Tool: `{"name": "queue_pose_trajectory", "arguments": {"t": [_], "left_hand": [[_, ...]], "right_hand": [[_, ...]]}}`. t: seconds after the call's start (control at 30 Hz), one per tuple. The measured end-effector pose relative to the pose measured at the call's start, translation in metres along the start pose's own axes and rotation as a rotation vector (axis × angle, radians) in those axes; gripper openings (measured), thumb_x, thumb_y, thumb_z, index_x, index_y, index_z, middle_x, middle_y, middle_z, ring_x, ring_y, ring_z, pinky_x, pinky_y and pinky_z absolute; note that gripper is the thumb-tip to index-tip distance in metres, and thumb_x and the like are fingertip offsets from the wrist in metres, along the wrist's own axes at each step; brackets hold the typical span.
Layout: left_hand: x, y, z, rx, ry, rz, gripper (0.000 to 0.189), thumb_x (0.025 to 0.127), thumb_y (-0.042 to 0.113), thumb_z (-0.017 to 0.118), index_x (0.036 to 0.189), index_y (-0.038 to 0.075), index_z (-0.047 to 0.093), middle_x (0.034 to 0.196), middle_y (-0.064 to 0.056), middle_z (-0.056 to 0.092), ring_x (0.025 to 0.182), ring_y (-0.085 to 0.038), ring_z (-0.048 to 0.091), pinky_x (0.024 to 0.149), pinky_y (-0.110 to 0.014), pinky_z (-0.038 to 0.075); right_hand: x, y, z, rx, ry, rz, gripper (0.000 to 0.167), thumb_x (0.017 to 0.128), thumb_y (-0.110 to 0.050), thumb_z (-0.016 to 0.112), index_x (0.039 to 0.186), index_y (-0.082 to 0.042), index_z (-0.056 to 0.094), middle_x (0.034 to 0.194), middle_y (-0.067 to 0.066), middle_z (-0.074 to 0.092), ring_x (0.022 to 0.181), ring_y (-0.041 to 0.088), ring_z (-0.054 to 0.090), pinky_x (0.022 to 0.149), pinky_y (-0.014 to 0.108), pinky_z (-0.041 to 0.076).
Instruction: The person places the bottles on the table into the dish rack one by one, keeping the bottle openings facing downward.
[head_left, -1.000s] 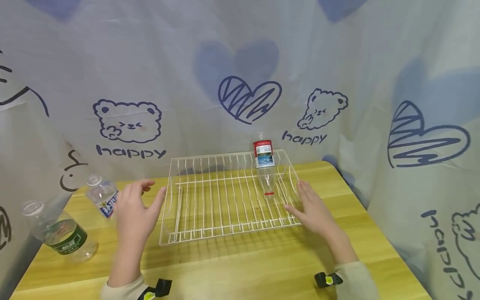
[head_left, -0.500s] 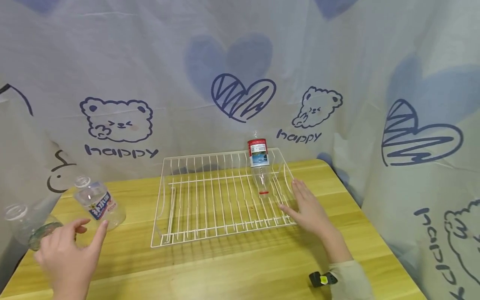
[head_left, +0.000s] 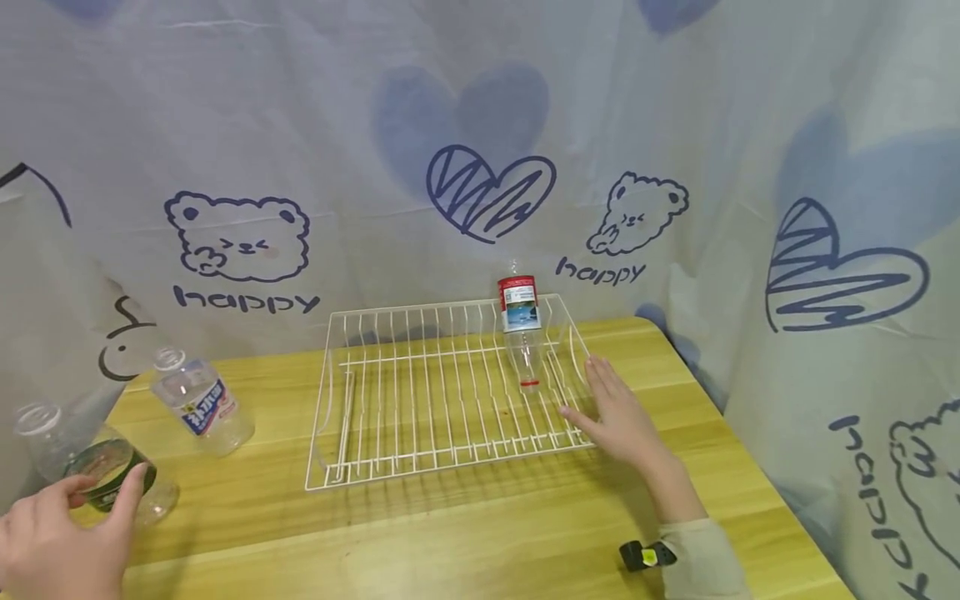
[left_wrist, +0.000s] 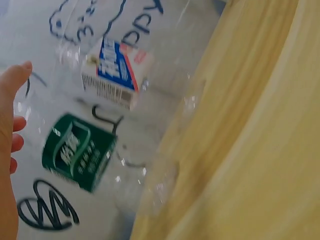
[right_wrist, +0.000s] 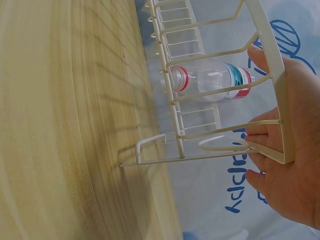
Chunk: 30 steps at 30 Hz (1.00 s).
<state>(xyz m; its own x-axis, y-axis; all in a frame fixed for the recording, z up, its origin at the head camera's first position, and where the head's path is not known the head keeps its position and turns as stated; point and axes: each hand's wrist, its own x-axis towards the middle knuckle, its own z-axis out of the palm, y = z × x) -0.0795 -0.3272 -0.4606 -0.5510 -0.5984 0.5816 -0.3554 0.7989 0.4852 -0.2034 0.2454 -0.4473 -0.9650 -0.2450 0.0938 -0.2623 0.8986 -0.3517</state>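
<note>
In the head view my left hand (head_left: 71, 533) is at the near left, fingers bent and spread from the thumb, close to a clear plastic bottle with a green label (head_left: 112, 475). In the left wrist view a gap shows between the fingers (left_wrist: 18, 141) and that green label. My right hand (head_left: 622, 417) rests at the right front corner of a white wire dish rack (head_left: 420, 461), fingers extended along its side and thumb over the front. Inside the rack a clear bottle with a red and blue label (head_left: 520, 304) leans neck down.
Another clear bottle, with a blue and white label (head_left: 206, 408), stands upright on the wooden table (head_left: 420, 542), left of the rack. A pale curtain (head_left: 360, 100) with bear and heart drawings hangs behind and at the sides.
My left hand has moved left and toward me, from beside the rack, past the blue-labelled bottle, to the green-labelled one. My right hand stays at the rack; the view has shifted slightly.
</note>
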Motion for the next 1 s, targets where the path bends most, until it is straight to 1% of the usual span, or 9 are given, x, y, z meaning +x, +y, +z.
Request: {"name": "queue_pose_trajectory", "arguments": {"t": [0.1, 0.2, 0.3, 0.33, 0.5, 0.63, 0.77, 0.9, 1.0], "left_hand": [[-0.001, -0.010, 0.000, 0.010, -0.055, -0.122, 0.089, 0.088, 0.073, 0.042, 0.119, -0.009, 0.057, 0.108, -0.031, 0.052, 0.102, -0.048, 0.046, 0.095, -0.060, 0.036], [0.002, -0.018, 0.000, 0.015, -0.134, -0.264, 0.084, 0.089, 0.068, 0.046, 0.129, -0.006, 0.049, 0.114, -0.031, 0.048, 0.105, -0.048, 0.044, 0.092, -0.060, 0.035], [0.006, -0.025, 0.002, 0.036, -0.188, -0.343, 0.085, 0.088, 0.069, 0.047, 0.133, -0.003, 0.044, 0.115, -0.030, 0.046, 0.104, -0.047, 0.043, 0.089, -0.060, 0.035], [0.006, -0.028, 0.003, 0.051, -0.204, -0.355, 0.087, 0.087, 0.071, 0.046, 0.134, -0.003, 0.043, 0.115, -0.029, 0.045, 0.104, -0.047, 0.042, 0.089, -0.060, 0.034], [0.007, -0.042, 0.009, 0.140, -0.268, -0.342, 0.099, 0.082, 0.080, 0.045, 0.131, -0.006, 0.042, 0.113, -0.030, 0.044, 0.107, -0.047, 0.042, 0.096, -0.060, 0.032], [0.013, -0.049, 0.015, 0.218, -0.429, -0.368, 0.109, 0.076, 0.085, 0.045, 0.132, -0.009, 0.039, 0.119, -0.035, 0.042, 0.116, -0.055, 0.038, 0.099, -0.065, 0.028], [0.016, -0.053, 0.025, 0.282, -0.609, -0.393, 0.120, 0.071, 0.090, 0.043, 0.136, -0.010, 0.033, 0.128, -0.039, 0.037, 0.121, -0.058, 0.031, 0.096, -0.066, 0.028], [0.016, -0.059, 0.031, 0.272, -0.691, -0.407, 0.125, 0.069, 0.091, 0.044, 0.140, -0.010, 0.029, 0.135, -0.042, 0.031, 0.124, -0.061, 0.027, 0.098, -0.069, 0.025], [0.015, -0.064, 0.030, 0.248, -0.758, -0.413, 0.126, 0.070, 0.090, 0.046, 0.144, -0.008, 0.024, 0.142, -0.042, 0.023, 0.129, -0.063, 0.020, 0.101, -0.071, 0.019]], "right_hand": [[-0.002, -0.001, 0.002, 0.010, -0.011, 0.008, 0.092, 0.095, -0.060, 0.047, 0.154, 0.002, 0.012, 0.163, 0.018, 0.007, 0.151, 0.038, 0.007, 0.121, 0.050, 0.012], [-0.001, -0.001, 0.002, 0.021, -0.014, 0.012, 0.092, 0.095, -0.060, 0.047, 0.154, 0.001, 0.011, 0.163, 0.018, 0.006, 0.151, 0.039, 0.007, 0.121, 0.052, 0.011], [0.002, -0.002, -0.001, 0.022, -0.005, 0.008, 0.092, 0.095, -0.059, 0.047, 0.154, 0.000, 0.009, 0.163, 0.018, 0.006, 0.151, 0.038, 0.006, 0.121, 0.052, 0.011], [0.003, -0.002, -0.002, 0.019, 0.001, 0.003, 0.092, 0.095, -0.059, 0.048, 0.154, 0.001, 0.010, 0.163, 0.018, 0.007, 0.151, 0.039, 0.006, 0.121, 0.052, 0.011], [0.004, -0.001, -0.004, 0.016, 0.001, -0.006, 0.092, 0.095, -0.058, 0.049, 0.154, 0.001, 0.010, 0.163, 0.018, 0.006, 0.151, 0.039, 0.006, 0.121, 0.053, 0.012], [0.001, 0.000, -0.003, 0.023, -0.012, 0.000, 0.093, 0.095, -0.059, 0.048, 0.154, 0.001, 0.010, 0.163, 0.018, 0.006, 0.151, 0.039, 0.006, 0.121, 0.053, 0.012], [0.000, 0.000, -0.002, 0.031, -0.012, 0.004, 0.093, 0.095, -0.059, 0.048, 0.155, 0.000, 0.009, 0.163, 0.018, 0.006, 0.151, 0.039, 0.006, 0.120, 0.054, 0.011], [0.000, 0.001, -0.002, 0.024, -0.012, 0.002, 0.092, 0.095, -0.059, 0.048, 0.154, 0.001, 0.010, 0.163, 0.018, 0.006, 0.151, 0.040, 0.006, 0.120, 0.054, 0.011], [0.000, 0.000, 0.000, 0.017, -0.018, -0.005, 0.092, 0.095, -0.059, 0.047, 0.154, 0.001, 0.011, 0.163, 0.018, 0.006, 0.151, 0.040, 0.006, 0.120, 0.054, 0.012]]}}
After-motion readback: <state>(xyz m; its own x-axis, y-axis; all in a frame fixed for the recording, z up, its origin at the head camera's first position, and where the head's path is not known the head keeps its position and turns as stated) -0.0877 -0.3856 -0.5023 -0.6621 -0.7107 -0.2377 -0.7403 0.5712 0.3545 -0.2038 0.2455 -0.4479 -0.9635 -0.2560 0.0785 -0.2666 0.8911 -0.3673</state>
